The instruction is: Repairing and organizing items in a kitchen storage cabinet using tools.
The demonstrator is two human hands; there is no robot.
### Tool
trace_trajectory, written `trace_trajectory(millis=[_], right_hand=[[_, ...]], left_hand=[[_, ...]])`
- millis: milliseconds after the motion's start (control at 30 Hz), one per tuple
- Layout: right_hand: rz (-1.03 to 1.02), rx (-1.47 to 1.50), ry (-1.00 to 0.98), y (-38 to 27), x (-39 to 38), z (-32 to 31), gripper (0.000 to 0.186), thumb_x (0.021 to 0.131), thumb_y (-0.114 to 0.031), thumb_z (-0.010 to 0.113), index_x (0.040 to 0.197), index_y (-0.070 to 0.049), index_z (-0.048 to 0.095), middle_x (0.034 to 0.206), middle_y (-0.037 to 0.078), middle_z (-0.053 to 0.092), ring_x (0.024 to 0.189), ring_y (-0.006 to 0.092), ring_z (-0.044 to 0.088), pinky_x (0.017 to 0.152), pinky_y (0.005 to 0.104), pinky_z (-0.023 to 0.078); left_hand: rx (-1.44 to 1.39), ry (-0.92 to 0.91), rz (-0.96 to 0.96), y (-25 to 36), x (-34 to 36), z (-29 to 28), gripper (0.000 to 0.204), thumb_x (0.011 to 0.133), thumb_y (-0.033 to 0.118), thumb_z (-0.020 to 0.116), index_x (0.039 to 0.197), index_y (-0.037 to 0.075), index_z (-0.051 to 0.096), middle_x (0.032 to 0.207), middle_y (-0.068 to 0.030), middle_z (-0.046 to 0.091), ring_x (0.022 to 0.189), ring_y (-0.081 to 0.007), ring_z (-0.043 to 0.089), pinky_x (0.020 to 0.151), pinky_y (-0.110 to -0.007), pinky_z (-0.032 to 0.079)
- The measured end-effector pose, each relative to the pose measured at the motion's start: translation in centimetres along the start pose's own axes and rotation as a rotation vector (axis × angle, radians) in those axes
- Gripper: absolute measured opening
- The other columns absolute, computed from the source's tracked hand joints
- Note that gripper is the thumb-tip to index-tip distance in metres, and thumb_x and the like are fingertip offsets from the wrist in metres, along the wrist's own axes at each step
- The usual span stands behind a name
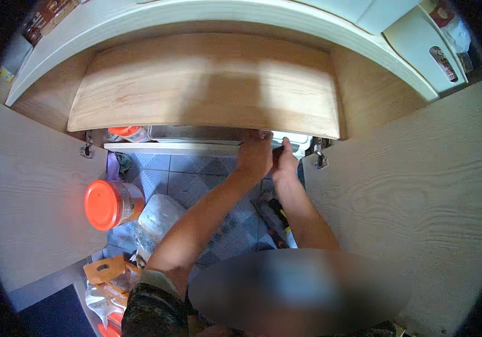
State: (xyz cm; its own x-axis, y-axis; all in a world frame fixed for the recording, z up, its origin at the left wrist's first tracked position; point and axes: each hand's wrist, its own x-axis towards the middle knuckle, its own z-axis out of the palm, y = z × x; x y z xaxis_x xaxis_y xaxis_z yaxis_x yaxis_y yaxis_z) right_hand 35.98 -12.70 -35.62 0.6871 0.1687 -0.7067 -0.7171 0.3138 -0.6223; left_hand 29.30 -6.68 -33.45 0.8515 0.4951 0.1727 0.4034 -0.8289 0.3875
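Observation:
Both of my hands reach into an open cupboard beneath its wooden middle shelf [207, 78]. My left hand [255, 154] is curled at the near side of a grey metal tray [196, 133], its fingertips partly hidden under the shelf edge. My right hand [283, 160] is just to its right, fingers bent round something dark, beside a white item [299, 140] on the lower level. What either hand grips is unclear. An orange-lidded jar [128, 132] shows at the left of that level.
Open doors [39, 196] [398, 196] flank the cupboard. On the tiled floor [196, 168] are a large orange-lidded jar [106, 205], a clear bag [159, 216] and several tools [274, 224]. Orange packets [106, 275] lie at lower left. A white box [421, 50] stands upper right.

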Motion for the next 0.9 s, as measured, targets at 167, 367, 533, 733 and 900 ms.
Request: trace_trajectory(millis=[167, 367, 533, 733, 900], right_hand=[[-0.215, -0.016, 0.006, -0.6, 1.0, -1.2, 0.026, 0.081, -0.025, 0.060, 0.082, 0.000, 0.052, 0.067, 0.009, 0.055, 0.045, 0.0177, 0.049, 0.037, 0.0295, 0.040], [-0.115, 0.029, -0.216, -0.3, 3.3, -2.8, 0.027, 0.084, -0.032, 0.056, 0.090, -0.005, 0.053, 0.077, 0.007, 0.056, 0.071, 0.0174, 0.055, 0.062, 0.0307, 0.045], [-0.188, -0.755, -0.506, 1.3, -4.6, -8.0, 0.020, 0.082, -0.021, 0.054, 0.084, -0.003, 0.060, 0.064, 0.006, 0.057, 0.054, 0.0183, 0.055, 0.050, 0.0306, 0.047], [0.500, -2.014, -1.864, 13.8, -11.1, -17.0, 0.036, 0.064, -0.032, 0.069, 0.077, 0.001, 0.061, 0.070, 0.015, 0.062, 0.061, 0.0183, 0.057, 0.056, 0.0362, 0.046], [0.073, -2.023, -2.167, 14.5, -15.2, -22.9, 0.050, 0.055, -0.043, 0.074, 0.077, 0.000, 0.062, 0.078, 0.018, 0.062, 0.072, 0.0316, 0.059, 0.067, 0.0418, 0.046]], left_hand=[[-0.001, 0.240, 0.167, -0.3, -2.1, 1.0, 0.052, 0.070, 0.012, 0.054, 0.120, 0.002, 0.046, 0.121, -0.0287, 0.040, 0.113, -0.0425, 0.038, 0.097, -0.048, 0.029], [0.034, 0.127, 0.271, -1.0, -3.6, -2.2, 0.057, 0.070, 0.006, 0.050, 0.126, 0.004, 0.040, 0.127, -0.0284, 0.034, 0.120, -0.0429, 0.029, 0.100, -0.045, 0.026], [-0.178, -0.512, 0.213, 0.3, -11.6, -7.6, 0.041, 0.073, 0.007, 0.047, 0.114, 0.003, 0.049, 0.097, -0.0217, 0.057, 0.093, -0.0331, 0.055, 0.080, -0.046, 0.044], [-0.219, -1.256, 0.033, -4.4, -30.5, -7.0, 0.042, 0.068, 0.034, 0.063, 0.095, 0.002, 0.059, 0.091, -0.0213, 0.060, 0.084, -0.0358, 0.059, 0.068, -0.047, 0.048], [-0.304, -1.161, 0.147, -4.3, -42.0, -2.9, 0.066, 0.065, 0.038, 0.066, 0.116, 0.001, 0.044, 0.101, -0.0216, 0.054, 0.089, -0.0376, 0.055, 0.076, -0.048, 0.044]])
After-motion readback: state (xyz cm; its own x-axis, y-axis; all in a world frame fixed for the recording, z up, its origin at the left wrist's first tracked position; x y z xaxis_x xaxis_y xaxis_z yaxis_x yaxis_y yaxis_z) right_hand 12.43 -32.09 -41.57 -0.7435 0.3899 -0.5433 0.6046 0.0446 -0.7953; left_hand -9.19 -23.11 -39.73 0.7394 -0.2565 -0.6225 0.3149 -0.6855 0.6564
